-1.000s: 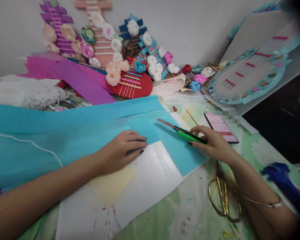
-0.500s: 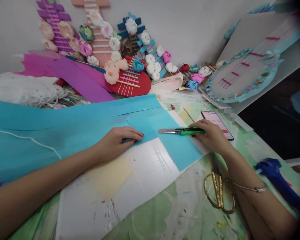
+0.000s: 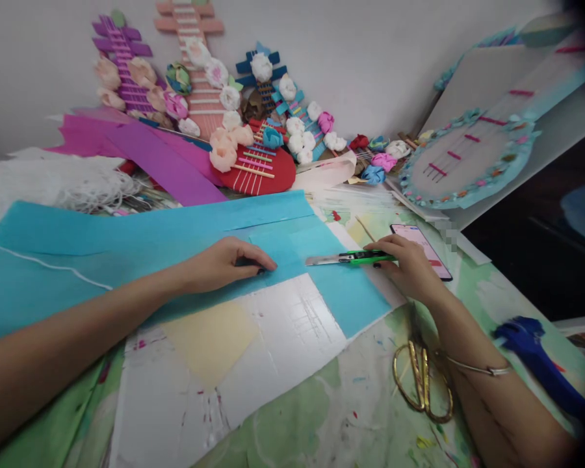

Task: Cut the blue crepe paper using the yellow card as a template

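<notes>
My right hand grips a green box cutter by its rear end. The cutter's blade is out and points left over the sheet of blue crepe paper. My left hand rests on that paper, thumb and forefinger stretched out with a gap between them; its other fingers are partly hidden. Under the blue paper lies a white board with cut marks, and a pale yellow patch shows on it. A white string crosses the blue paper at the left.
Gold-handled scissors lie by my right forearm, with a dark blue tool farther right. A phone sits behind my right hand. Paper-flower guitar crafts line the wall. A decorated pale panel leans at the right.
The view has shifted slightly. My left hand has drawn a little to the left on the paper. My right hand keeps the box cutter in nearly the same place.
</notes>
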`<state>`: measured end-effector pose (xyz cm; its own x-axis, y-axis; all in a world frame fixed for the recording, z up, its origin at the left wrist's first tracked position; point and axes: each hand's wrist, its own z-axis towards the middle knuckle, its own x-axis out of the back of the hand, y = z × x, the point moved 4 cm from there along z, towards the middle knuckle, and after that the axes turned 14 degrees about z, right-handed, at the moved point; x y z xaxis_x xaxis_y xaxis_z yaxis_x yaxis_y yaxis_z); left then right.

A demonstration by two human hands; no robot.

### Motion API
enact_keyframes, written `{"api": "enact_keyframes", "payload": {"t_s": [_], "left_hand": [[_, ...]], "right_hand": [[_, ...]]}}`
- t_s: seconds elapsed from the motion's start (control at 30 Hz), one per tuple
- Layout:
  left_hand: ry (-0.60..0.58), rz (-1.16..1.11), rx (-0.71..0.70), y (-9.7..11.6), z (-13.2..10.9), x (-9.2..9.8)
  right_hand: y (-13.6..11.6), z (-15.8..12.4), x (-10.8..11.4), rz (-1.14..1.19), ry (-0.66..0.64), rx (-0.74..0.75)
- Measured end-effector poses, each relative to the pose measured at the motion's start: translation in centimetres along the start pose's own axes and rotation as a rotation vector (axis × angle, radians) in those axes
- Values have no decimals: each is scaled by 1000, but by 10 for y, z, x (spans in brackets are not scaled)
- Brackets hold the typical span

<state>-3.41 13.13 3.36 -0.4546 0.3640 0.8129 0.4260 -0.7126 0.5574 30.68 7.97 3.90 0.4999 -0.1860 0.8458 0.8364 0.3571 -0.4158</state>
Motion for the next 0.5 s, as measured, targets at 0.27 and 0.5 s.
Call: {"api": "enact_keyframes", "payload": {"t_s": [0.27,0.5], "left_hand": [[-42,120,24,5,34,10],[103,116,-30,1,59,-15]], "right_hand": [[1,3,-2,32,-25,7],[2,8,-8,119,-55,20]]}}
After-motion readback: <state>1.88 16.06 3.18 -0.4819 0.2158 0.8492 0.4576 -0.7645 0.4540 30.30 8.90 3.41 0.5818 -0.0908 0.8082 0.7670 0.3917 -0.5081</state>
